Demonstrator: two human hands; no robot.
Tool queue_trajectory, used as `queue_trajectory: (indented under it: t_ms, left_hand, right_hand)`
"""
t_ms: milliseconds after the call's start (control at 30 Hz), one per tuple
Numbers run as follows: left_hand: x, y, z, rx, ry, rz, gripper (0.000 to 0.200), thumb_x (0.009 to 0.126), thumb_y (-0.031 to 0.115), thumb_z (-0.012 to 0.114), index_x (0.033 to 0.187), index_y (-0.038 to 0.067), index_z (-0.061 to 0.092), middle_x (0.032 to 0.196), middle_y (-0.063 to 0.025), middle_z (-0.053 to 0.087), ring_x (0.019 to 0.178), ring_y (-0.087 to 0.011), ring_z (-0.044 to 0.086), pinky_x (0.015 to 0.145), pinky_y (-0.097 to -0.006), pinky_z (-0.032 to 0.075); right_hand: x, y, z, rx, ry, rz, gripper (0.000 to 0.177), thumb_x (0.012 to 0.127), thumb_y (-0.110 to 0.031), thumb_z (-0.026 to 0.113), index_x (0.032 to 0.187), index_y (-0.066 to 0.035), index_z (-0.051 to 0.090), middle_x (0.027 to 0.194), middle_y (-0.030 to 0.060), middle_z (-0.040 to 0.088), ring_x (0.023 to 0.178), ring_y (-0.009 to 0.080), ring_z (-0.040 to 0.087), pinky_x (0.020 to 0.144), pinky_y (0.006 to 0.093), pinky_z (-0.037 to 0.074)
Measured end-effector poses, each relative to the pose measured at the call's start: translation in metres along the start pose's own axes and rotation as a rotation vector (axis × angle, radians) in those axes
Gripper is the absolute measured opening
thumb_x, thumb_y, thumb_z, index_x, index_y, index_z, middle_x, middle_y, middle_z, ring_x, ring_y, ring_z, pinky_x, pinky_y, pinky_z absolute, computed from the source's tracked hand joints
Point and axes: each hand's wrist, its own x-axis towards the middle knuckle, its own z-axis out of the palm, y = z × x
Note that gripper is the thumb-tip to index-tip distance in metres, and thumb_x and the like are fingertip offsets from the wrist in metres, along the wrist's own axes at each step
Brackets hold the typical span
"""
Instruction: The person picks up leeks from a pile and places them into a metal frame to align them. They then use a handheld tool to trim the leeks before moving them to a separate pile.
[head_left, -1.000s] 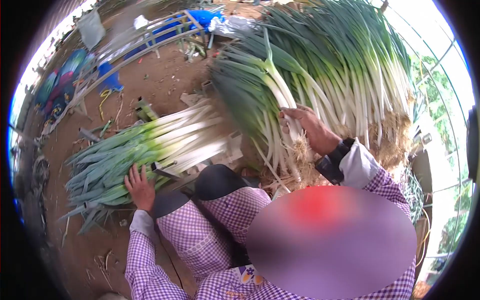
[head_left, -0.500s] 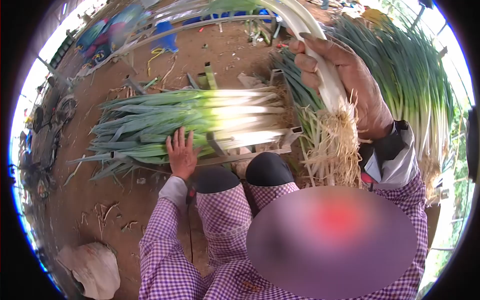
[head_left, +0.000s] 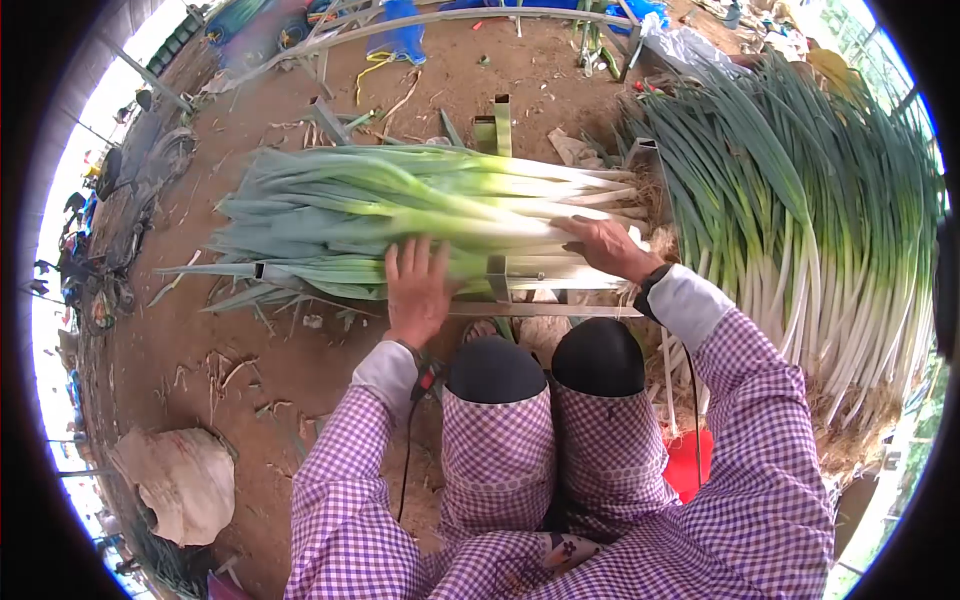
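Note:
A bundle of leeks (head_left: 330, 210) lies sideways in a metal frame (head_left: 497, 278) in front of my knees, green leaves to the left and white stems to the right. My left hand (head_left: 418, 290) rests with fingers spread on the near side of the leaves. Toward the root end, my right hand (head_left: 608, 248) is on the white stem of a leek on top of the bundle, its fingers bent around the stem. The leaves under and above my left hand are slightly blurred.
A large pile of leeks (head_left: 790, 220) stands at the right, roots toward me. A pale sack (head_left: 180, 485) lies on the soil at lower left. A red object (head_left: 690, 465) is beside my right knee. Blue plastic (head_left: 398, 35) and a rail (head_left: 440, 17) are at the back.
My right hand has come down from the upper right with its leek, which now lies on the bundle. The view has shifted, so the frame appears further right.

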Motion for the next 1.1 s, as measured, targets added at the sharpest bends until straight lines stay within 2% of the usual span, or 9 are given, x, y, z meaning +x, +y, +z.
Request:
queue_trajectory:
  t_ms: [233, 333, 367, 467, 700, 800, 833, 933, 1100]
  left_hand:
    - [0.001, 0.0, -0.014, -0.089, 0.019, 0.035, 0.068, 0.091, 0.039, 0.069, 0.148, 0.009, 0.049, 0.151, -0.021, 0.046, 0.141, -0.0391, 0.041, 0.12, -0.0548, 0.019]
    - [0.0, -0.012, -0.019, -0.316, 0.061, 0.055, 0.064, 0.089, 0.034, 0.072, 0.143, 0.006, 0.053, 0.146, -0.0193, 0.052, 0.137, -0.0378, 0.045, 0.118, -0.0498, 0.028]
    - [-0.001, -0.014, -0.019, -0.319, 0.098, 0.031, 0.064, 0.082, 0.025, 0.079, 0.138, 0.004, 0.057, 0.138, -0.0169, 0.059, 0.132, -0.0362, 0.05, 0.112, -0.0443, 0.038]
    - [0.017, -0.013, -0.048, -0.222, 0.095, 0.112, 0.066, 0.074, 0.018, 0.084, 0.134, 0.004, 0.059, 0.133, -0.0152, 0.06, 0.129, -0.0357, 0.052, 0.107, -0.0429, 0.042]
    - [0.12, -0.027, -0.071, -0.112, -0.037, 0.211, 0.091, 0.073, 0.025, 0.085, 0.152, 0.012, 0.042, 0.155, -0.0123, 0.041, 0.151, -0.0305, 0.028, 0.122, -0.0532, 0.022]
    - [0.16, -0.047, -0.058, -0.032, -0.185, 0.26, 0.093, 0.076, 0.03, 0.083, 0.155, 0.015, 0.038, 0.158, -0.0119, 0.039, 0.154, -0.0292, 0.024, 0.125, -0.0548, 0.016]
    - [0.166, -0.051, -0.052, -0.006, -0.177, 0.298, 0.086, 0.075, 0.029, 0.083, 0.15, 0.014, 0.046, 0.153, -0.0108, 0.046, 0.15, -0.0293, 0.031, 0.126, -0.0549, 0.015]
    - [0.172, -0.062, -0.051, 0.112, -0.336, 0.318, 0.069, 0.077, 0.03, 0.082, 0.139, 0.012, 0.055, 0.14, -0.0111, 0.054, 0.135, -0.0312, 0.048, 0.119, -0.0553, 0.027]
    - [0.123, -0.05, -0.083, 0.074, -0.324, 0.242, 0.064, 0.075, 0.033, 0.083, 0.131, 0.01, 0.06, 0.131, -0.0096, 0.057, 0.122, -0.0328, 0.052, 0.102, -0.0515, 0.04]
  right_hand:
    - [-0.034, 0.003, -0.008, -0.166, -0.034, 0.227, 0.05, 0.093, -0.009, 0.057, 0.14, -0.024, 0.056, 0.105, 0.0129, 0.072, 0.09, 0.0353, 0.071, 0.071, 0.0477, 0.055]
    - [-0.042, -0.001, -0.012, -0.176, 0.02, 0.243, 0.053, 0.09, -0.006, 0.057, 0.14, -0.025, 0.056, 0.104, 0.013, 0.072, 0.093, 0.0341, 0.07, 0.076, 0.0474, 0.054]
    - [-0.043, -0.002, -0.011, -0.173, 0.04, 0.256, 0.053, 0.089, -0.005, 0.056, 0.139, -0.024, 0.057, 0.103, 0.0131, 0.071, 0.094, 0.0342, 0.069, 0.078, 0.0475, 0.054]
    - [-0.046, 0.0, 0.0, -0.151, 0.099, 0.292, 0.052, 0.087, -0.002, 0.055, 0.135, -0.02, 0.059, 0.101, 0.0137, 0.07, 0.097, 0.0354, 0.068, 0.083, 0.0484, 0.053]
    - [-0.051, 0.0, 0.017, -0.153, 0.226, 0.281, 0.042, 0.084, -0.002, 0.055, 0.124, -0.012, 0.061, 0.103, 0.018, 0.067, 0.1, 0.0418, 0.064, 0.089, 0.0504, 0.049]
    - [-0.052, 0.0, 0.018, -0.156, 0.252, 0.292, 0.041, 0.083, -0.002, 0.055, 0.122, -0.011, 0.063, 0.104, 0.0179, 0.066, 0.103, 0.0415, 0.063, 0.088, 0.0499, 0.049]
    - [-0.051, 0.0, 0.018, -0.161, 0.251, 0.3, 0.04, 0.082, -0.002, 0.056, 0.12, -0.011, 0.063, 0.103, 0.0178, 0.066, 0.103, 0.0412, 0.063, 0.088, 0.0496, 0.049]
    - [-0.053, 0.001, 0.02, -0.138, 0.259, 0.314, 0.038, 0.08, 0.0, 0.057, 0.116, -0.01, 0.066, 0.103, 0.0175, 0.067, 0.102, 0.0405, 0.063, 0.088, 0.0488, 0.049]
    - [-0.064, 0.004, 0.021, -0.088, 0.279, 0.293, 0.037, 0.075, 0.0, 0.063, 0.111, -0.009, 0.068, 0.105, 0.0169, 0.067, 0.102, 0.0401, 0.063, 0.089, 0.0483, 0.05]
